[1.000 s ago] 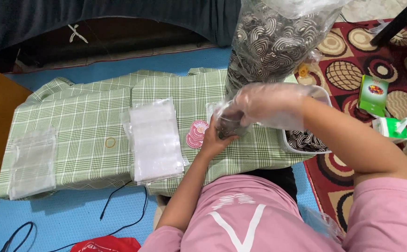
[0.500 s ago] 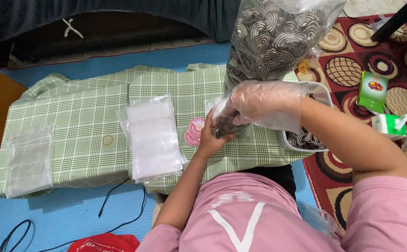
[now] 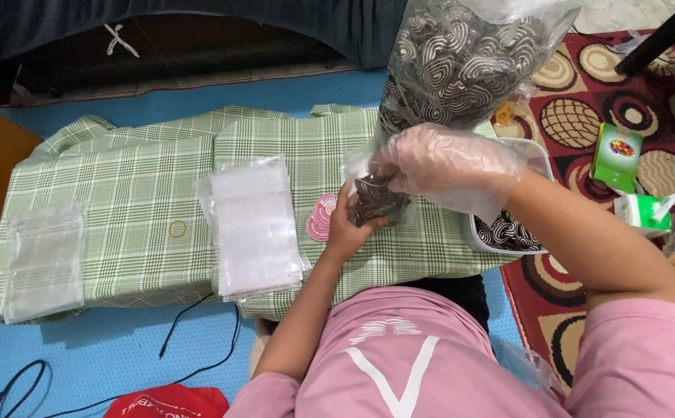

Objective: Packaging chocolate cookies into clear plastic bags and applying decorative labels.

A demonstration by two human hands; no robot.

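Note:
My left hand grips a small clear pouch partly filled with dark swirl-patterned snacks, just above the green checked cloth. My right hand, in a thin clear plastic glove, is at the pouch's mouth with its fingers bunched inside or on it. A big clear bag full of the same swirl snacks stands right behind the hands. A white tray with more of them sits under my right forearm.
A stack of empty clear pouches lies left of the hands, another stack at the cloth's left end. Round pink stickers, a rubber band, green and white cartons, black cables and a patterned red rug surround the cloth.
The pouch has lifted slightly and shows more dark snacks inside. My gloved right hand has shifted a little up and right over its mouth.

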